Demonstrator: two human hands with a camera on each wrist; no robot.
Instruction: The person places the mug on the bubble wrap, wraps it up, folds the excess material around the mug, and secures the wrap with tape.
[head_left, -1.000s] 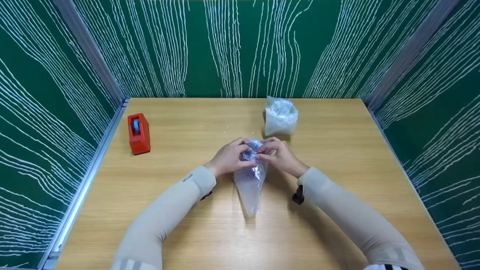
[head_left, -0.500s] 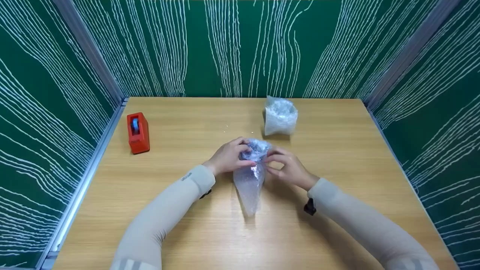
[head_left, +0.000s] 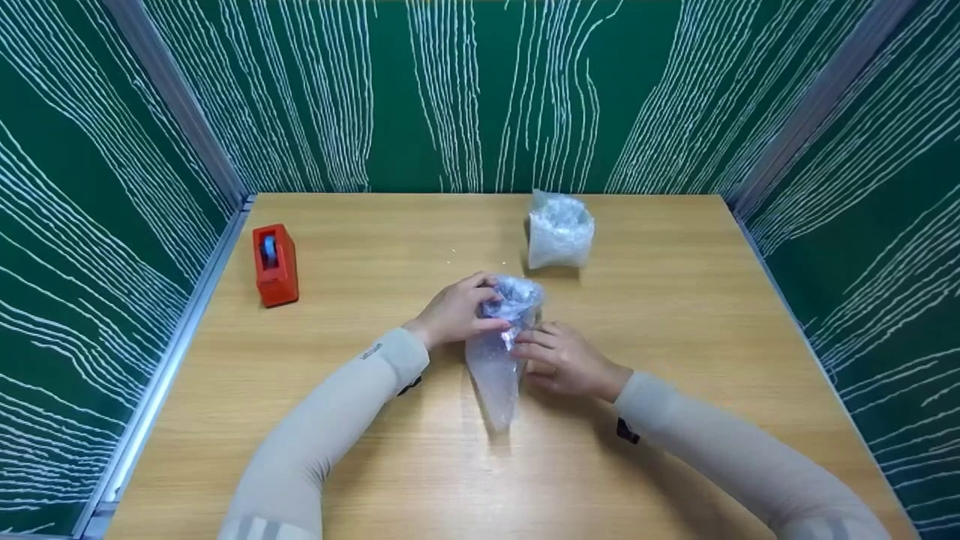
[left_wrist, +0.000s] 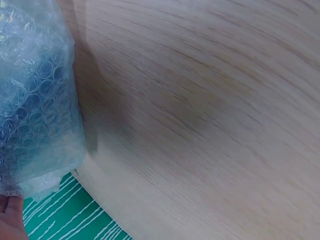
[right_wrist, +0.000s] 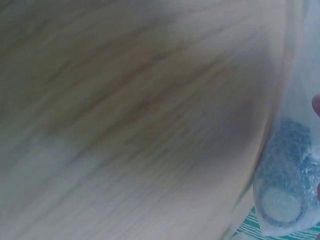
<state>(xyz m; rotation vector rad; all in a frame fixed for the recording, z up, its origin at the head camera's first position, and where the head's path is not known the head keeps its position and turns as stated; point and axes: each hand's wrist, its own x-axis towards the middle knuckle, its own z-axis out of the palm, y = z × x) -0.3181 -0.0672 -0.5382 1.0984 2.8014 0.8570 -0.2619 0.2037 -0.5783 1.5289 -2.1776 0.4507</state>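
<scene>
The left hand [head_left: 456, 311] is curling its fingers over the upper, bunched end of a bubble-wrap bundle [head_left: 496, 352] just above the middle of the head view, thumb and fingertips closing round the wrap from the left. The right hand [head_left: 564, 361] is lying just right of centre and a little lower in the frame, its fingers bent and their tips touching the bundle's right flank at about mid-length; whether they are pinching a fold of wrap or only pressing on it cannot be told from this view.

The bundle is lying on the wooden table [head_left: 675, 337] between the two hands, with its long axis running nearly straight up and down the frame: the wide, crumpled end is under the left fingers, and the narrow tail is tapering toward the lower centre, free of both hands. So the left hand is holding the top end, while the right is nearer the middle and the loose tail. In the left wrist view the bubbled sheet [left_wrist: 37, 100] is filling the left edge of the picture; in the blurred right wrist view a bluish, round-ended shape is showing through the wrap [right_wrist: 287, 185] at the lower right.

Further out, a second wrapped bundle [head_left: 559, 231] is standing well apart toward the upper centre-right, and a red tape dispenser [head_left: 274, 265] is sitting well apart near the table's left edge.
</scene>
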